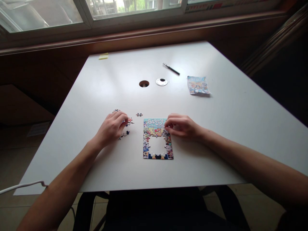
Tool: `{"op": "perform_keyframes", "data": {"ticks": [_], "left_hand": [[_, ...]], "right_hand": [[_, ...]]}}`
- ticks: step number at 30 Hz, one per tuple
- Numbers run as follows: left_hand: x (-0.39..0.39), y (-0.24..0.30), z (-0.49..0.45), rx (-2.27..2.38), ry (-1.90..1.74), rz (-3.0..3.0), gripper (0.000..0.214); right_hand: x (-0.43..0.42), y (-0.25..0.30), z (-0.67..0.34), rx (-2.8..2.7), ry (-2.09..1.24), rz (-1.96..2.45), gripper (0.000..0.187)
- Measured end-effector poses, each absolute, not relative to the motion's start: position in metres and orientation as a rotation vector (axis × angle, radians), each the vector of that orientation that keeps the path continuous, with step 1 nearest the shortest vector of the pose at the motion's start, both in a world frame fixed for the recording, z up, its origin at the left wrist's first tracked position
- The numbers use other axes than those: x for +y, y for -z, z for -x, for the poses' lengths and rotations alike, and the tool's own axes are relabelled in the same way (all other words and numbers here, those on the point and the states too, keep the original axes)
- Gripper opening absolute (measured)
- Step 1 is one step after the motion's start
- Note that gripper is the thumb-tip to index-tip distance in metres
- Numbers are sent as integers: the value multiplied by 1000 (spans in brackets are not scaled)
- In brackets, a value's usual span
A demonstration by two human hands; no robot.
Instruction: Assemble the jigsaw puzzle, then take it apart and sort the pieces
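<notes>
A partly assembled jigsaw puzzle [146,147] lies flat on the table in front of me. Its frame is joined all round, with printed lettering along the top and a bare gap in the lower middle. My right hand [183,126] rests at the puzzle's upper right edge, fingers curled in and fingertips touching it. Over on the left, my left hand [113,126] is bent over loose puzzle pieces [130,121], thumb and forefinger pinched together; whatever is between them is mostly hidden. More loose pieces [124,134] lie beneath that hand, and a single piece [139,114] sits apart, beyond the puzzle's upper left corner.
Farther back on the white table [120,173] are a round cable hole [144,84], its metal cover [161,81], a black pen [171,69] and a crumpled printed wrapper [198,85]. A yellow sticky note [103,56] is at the far left edge. A white cable [22,185] hangs near the left corner.
</notes>
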State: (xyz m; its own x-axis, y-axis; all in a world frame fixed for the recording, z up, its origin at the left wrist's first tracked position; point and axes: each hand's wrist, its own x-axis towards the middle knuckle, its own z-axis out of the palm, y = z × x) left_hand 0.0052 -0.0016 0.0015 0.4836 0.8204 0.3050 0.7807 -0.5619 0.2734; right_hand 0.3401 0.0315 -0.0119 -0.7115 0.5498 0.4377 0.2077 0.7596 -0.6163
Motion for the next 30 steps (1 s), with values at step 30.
{"op": "perform_keyframes", "data": {"ticks": [30], "left_hand": [[-1, 1, -5, 1404, -707, -2607, 11]], "right_hand": [[32, 12, -340, -2332, -728, 559, 8]]}}
